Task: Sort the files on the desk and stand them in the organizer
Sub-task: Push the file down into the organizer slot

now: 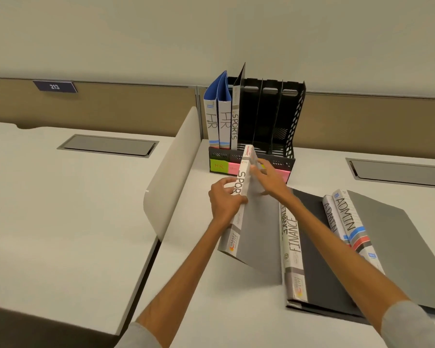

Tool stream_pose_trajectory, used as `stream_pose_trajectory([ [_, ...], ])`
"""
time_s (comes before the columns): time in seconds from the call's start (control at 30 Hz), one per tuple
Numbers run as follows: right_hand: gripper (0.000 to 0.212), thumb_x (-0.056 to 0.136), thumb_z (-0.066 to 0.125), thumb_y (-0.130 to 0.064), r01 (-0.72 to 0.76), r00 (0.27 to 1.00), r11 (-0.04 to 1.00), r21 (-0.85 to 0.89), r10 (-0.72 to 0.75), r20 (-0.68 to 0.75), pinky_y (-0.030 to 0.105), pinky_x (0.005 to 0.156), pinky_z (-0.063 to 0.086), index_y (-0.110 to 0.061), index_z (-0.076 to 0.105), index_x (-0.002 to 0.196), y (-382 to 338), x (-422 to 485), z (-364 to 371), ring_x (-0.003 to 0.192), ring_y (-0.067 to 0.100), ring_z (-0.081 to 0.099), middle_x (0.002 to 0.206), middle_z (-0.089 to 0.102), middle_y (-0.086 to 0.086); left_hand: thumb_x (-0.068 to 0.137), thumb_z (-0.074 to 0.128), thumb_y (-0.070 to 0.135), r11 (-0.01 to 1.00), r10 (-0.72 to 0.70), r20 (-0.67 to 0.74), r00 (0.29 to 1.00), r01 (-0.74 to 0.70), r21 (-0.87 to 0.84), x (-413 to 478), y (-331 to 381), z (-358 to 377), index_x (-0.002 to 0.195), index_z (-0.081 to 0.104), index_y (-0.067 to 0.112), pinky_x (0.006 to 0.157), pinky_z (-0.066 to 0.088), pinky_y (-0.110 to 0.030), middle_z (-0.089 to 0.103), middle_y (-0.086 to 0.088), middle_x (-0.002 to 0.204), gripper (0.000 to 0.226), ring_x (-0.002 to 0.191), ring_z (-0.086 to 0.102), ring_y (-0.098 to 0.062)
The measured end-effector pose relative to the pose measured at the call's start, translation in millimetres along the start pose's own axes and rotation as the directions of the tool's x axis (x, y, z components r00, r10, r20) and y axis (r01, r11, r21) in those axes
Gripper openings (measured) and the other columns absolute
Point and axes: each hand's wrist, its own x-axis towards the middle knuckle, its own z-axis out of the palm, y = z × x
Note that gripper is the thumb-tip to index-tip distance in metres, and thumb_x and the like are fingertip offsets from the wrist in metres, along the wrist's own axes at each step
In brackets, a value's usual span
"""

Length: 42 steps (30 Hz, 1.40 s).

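Note:
A grey file with a white spine marked SPORTS (258, 222) is tilted above the desk, its top end near the organizer's front lip. My left hand (225, 199) grips its spine from the left. My right hand (269, 175) holds its upper cover. The black mesh organizer (290, 116) stands at the back with two blue HR files (217, 116) and another SPORTS file (235, 116) upright in its left slots. FINANCE files (293, 247) and ADMIN files (347, 222) lie flat on the desk to the right.
Coloured sticky labels (219, 167) run along the organizer's front base. A white divider panel (171, 172) rises just left of my hands. Grey cable hatches (108, 145) (399, 172) sit in both desks. A beige partition with a 213 sign (54, 86) runs behind.

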Motion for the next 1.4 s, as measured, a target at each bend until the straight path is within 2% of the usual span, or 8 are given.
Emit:
stream_pose_trajectory([
  [0.13,0.059,0.097,0.050,-0.045,0.074,0.997,0.994,0.083,-0.071,-0.033,0.065,0.084,0.053,-0.032,0.027,0.149,-50,16,-32,0.132,0.038,0.044,0.151,0.038,0.012,0.065,0.084,0.006,0.980,0.192,-0.046,0.980,-0.194,-0.043,7,33,-4,0.117,0.061,0.016,0.053,0.051,-0.009,0.068,-0.004,0.114,0.058,0.081,0.067,-0.014],
  [0.33,0.061,0.094,0.057,-0.042,0.168,0.986,0.969,0.181,-0.169,-0.011,0.060,0.072,0.058,-0.034,0.028,0.147,-119,23,-78,0.124,0.033,0.049,0.147,0.040,0.011,0.065,0.081,0.000,0.906,0.410,-0.095,0.907,-0.417,-0.075,11,54,-1,0.118,0.061,0.013,0.063,0.055,-0.013,0.068,0.001,0.112,0.058,0.079,0.067,-0.002],
  [0.57,0.051,0.085,0.073,-0.028,0.333,0.943,0.926,0.180,-0.322,-0.088,0.039,0.062,0.062,-0.017,0.051,0.131,-172,19,-96,0.111,0.027,0.064,0.130,0.059,0.012,0.072,0.079,0.002,0.826,0.523,-0.192,0.831,-0.549,-0.126,14,70,14,0.120,0.056,0.019,0.071,0.051,-0.006,0.070,-0.008,0.113,0.056,0.094,0.069,-0.018],
  [0.9,0.036,0.086,0.073,-0.026,0.543,0.828,0.832,0.109,-0.510,-0.236,0.042,0.058,0.062,-0.014,0.065,0.119,-232,5,-112,0.107,0.023,0.067,0.122,0.065,0.010,0.076,0.076,0.002,0.736,0.600,-0.231,0.766,-0.641,-0.216,40,96,18,0.120,0.054,0.028,0.073,0.056,-0.016,0.060,0.018,0.113,0.056,0.091,0.067,0.004],
  [1.07,0.026,0.085,0.074,-0.024,0.649,0.724,0.760,0.036,-0.603,-0.335,0.031,0.052,0.060,-0.016,0.069,0.109,-242,5,-111,0.089,0.017,0.072,0.110,0.070,0.008,0.078,0.077,0.006,0.720,0.641,-0.197,0.742,-0.670,-0.184,67,103,21,0.128,0.055,0.018,0.077,0.054,-0.013,0.060,0.015,0.113,0.056,0.092,0.062,0.015],
  [1.23,0.017,0.086,0.072,-0.020,0.697,0.654,0.717,-0.012,-0.642,-0.400,0.020,0.064,0.059,-0.013,0.073,0.101,-231,21,-108,0.086,0.012,0.072,0.098,0.071,0.000,0.074,0.082,0.021,0.747,0.619,-0.090,0.780,-0.620,-0.240,91,97,25,0.130,0.053,0.026,0.089,0.054,-0.021,0.062,0.021,0.117,0.063,0.107,0.065,-0.002],
  [1.3,0.014,0.087,0.072,-0.018,0.678,0.669,0.735,-0.018,-0.627,-0.400,0.020,0.069,0.059,-0.011,0.074,0.099,-219,31,-104,0.088,0.011,0.071,0.097,0.072,-0.002,0.076,0.080,0.021,0.770,0.596,-0.049,0.802,-0.588,-0.248,96,85,30,0.132,0.053,0.024,0.090,0.051,-0.016,0.061,0.029,0.113,0.062,0.107,0.063,0.002],
  [1.4,0.014,0.086,0.073,-0.017,0.640,0.714,0.768,0.001,-0.595,-0.368,0.027,0.073,0.061,-0.010,0.075,0.099,-201,45,-94,0.087,0.014,0.072,0.099,0.074,0.000,0.085,0.071,0.014,0.805,0.556,-0.008,0.831,-0.542,-0.241,105,64,35,0.136,0.051,0.017,0.089,0.047,-0.010,0.063,0.016,0.120,0.054,0.107,0.061,0.008],
])
